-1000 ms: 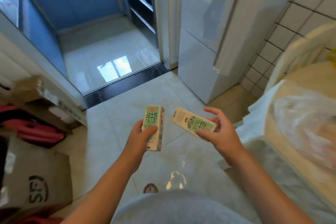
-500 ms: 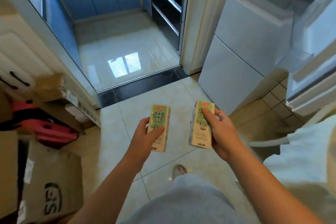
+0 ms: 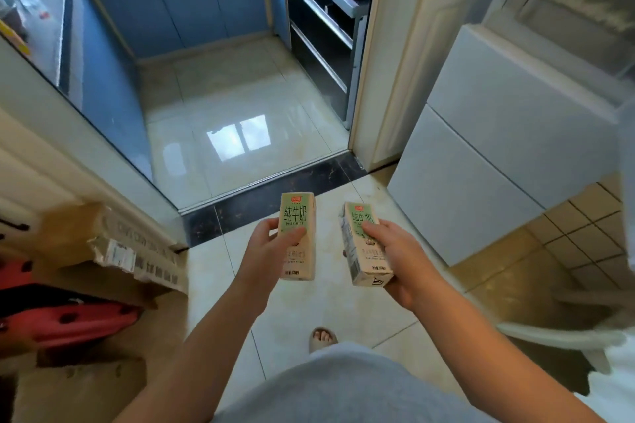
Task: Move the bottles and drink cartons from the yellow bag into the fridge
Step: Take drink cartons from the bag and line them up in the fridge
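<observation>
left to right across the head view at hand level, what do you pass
cardboard box → left hand → milk carton it grips → second milk carton → right hand gripping it → white fridge

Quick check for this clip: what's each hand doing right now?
Left hand: grips an upright milk carton.
Right hand: grips a second milk carton, tilted slightly.
</observation>
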`<state>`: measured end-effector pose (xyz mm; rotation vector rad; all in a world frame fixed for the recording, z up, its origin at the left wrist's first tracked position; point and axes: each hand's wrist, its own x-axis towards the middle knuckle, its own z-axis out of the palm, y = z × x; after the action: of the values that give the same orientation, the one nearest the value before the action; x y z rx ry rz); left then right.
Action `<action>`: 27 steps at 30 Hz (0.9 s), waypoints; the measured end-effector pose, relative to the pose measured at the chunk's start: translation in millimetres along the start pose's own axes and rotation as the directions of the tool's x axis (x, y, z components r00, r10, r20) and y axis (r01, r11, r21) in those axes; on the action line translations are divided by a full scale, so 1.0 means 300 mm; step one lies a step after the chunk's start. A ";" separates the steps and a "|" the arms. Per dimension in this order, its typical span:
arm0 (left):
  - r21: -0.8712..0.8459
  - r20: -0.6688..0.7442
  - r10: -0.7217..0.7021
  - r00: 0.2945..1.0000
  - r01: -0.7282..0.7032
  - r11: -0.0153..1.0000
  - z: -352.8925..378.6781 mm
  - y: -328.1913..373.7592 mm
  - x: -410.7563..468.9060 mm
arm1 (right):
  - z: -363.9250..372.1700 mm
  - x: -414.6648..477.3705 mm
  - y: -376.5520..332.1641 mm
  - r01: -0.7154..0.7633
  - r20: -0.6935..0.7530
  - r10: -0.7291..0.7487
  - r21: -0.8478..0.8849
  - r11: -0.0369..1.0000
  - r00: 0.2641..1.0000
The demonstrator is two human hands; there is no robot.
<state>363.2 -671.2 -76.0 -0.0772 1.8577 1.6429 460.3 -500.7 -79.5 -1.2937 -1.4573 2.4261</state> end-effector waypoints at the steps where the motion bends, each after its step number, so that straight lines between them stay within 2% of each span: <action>1: -0.004 0.009 -0.002 1.000 0.002 1.000 0.014 0.031 0.046 | 0.009 0.036 -0.032 0.007 -0.006 -0.007 0.016 1.000 1.000; 8: 0.047 0.133 -0.044 0.990 0.038 0.998 0.174 0.212 0.372 | 0.010 0.231 -0.253 0.020 -0.095 -0.002 0.186 0.982 0.995; 15: 0.128 0.334 -0.078 0.939 0.037 0.991 0.396 0.426 0.756 | -0.028 0.463 -0.474 0.121 -0.314 0.008 0.387 0.914 0.949; 21: 0.221 0.537 -0.083 0.840 -0.046 0.974 0.642 0.645 1.001 | -0.092 0.577 -0.683 0.307 -0.490 -0.016 0.520 0.797 0.872; 27: 0.258 0.710 -0.079 0.700 -0.154 0.954 0.932 0.802 1.082 | -0.211 0.592 -0.868 0.502 -0.683 -0.087 0.438 0.746 0.725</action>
<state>117.7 -248.1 -29.5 0.6570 1.4467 1.1335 290.9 -235.9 -12.5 -1.3401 -0.5730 1.7188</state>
